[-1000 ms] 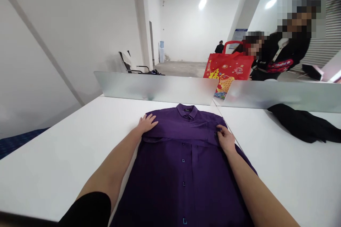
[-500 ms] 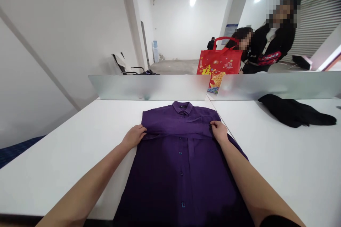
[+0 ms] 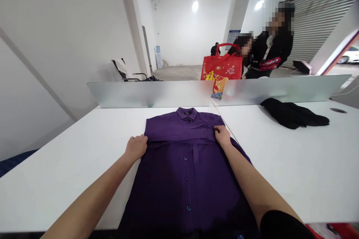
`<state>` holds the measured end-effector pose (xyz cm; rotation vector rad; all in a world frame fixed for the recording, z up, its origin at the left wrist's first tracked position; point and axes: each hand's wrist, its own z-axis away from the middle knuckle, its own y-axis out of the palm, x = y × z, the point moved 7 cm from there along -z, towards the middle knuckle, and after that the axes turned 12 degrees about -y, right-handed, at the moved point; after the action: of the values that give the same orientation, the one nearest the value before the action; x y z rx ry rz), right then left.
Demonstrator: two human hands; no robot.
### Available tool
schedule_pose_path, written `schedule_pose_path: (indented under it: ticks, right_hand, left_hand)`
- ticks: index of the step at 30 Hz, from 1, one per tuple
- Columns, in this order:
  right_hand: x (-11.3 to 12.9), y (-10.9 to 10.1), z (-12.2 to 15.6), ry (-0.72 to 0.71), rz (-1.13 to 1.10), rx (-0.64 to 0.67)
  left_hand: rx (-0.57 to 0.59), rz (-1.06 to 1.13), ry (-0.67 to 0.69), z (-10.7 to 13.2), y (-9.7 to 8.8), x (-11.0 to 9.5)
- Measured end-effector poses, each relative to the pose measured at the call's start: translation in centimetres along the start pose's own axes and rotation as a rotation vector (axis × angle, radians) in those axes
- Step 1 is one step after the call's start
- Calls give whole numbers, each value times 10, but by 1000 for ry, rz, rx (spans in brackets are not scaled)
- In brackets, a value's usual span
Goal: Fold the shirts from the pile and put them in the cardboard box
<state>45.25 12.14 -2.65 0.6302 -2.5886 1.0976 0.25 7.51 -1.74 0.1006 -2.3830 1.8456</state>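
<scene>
A purple button-up shirt (image 3: 185, 171) lies face up on the white table (image 3: 70, 164), collar toward the far divider. Its sleeves are folded across the chest in a band below the collar. My left hand (image 3: 136, 147) grips the shirt's left edge at that band, fingers curled. My right hand (image 3: 222, 135) pinches the fabric at the right end of the same band.
A frosted divider panel (image 3: 151, 93) runs along the table's far edge. A black garment (image 3: 291, 114) lies on the table to the right. Behind the divider stand a red printed bag (image 3: 221, 73) and two people in dark clothes (image 3: 269, 50).
My left hand slid from lying flat on the folded sleeve to the shirt's left edge and curled shut. My right hand stayed at the right end of the band.
</scene>
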Motion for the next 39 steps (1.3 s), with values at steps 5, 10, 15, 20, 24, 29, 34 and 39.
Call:
schedule_pose_path:
  ticks: [5, 10, 15, 20, 24, 29, 34, 39]
  right_hand:
    - [32, -19, 1, -157, -18, -17]
    - [64, 0, 11, -407, -13, 291]
    - [62, 7, 13, -450, -26, 333]
    - [64, 9, 16, -525, -68, 412]
    - [62, 10, 18, -530, -45, 438]
    - [65, 18, 18, -514, 36, 501]
    - [57, -6, 31, -437, -51, 551]
    - [19, -110, 108, -213, -71, 442]
  left_hand:
    - [-76, 47, -26, 0, -13, -27]
    - [-68, 301, 119, 0, 3, -81]
    - [-91, 390, 93, -2, 25, -90]
    - [-140, 458, 166, -4, 18, -83]
    - [-130, 447, 123, -6, 16, -83]
    - [-121, 424, 108, -6, 9, -90]
    - [-63, 373, 113, 19, 5, -78]
    - [6, 406, 178, 99, 8, -29]
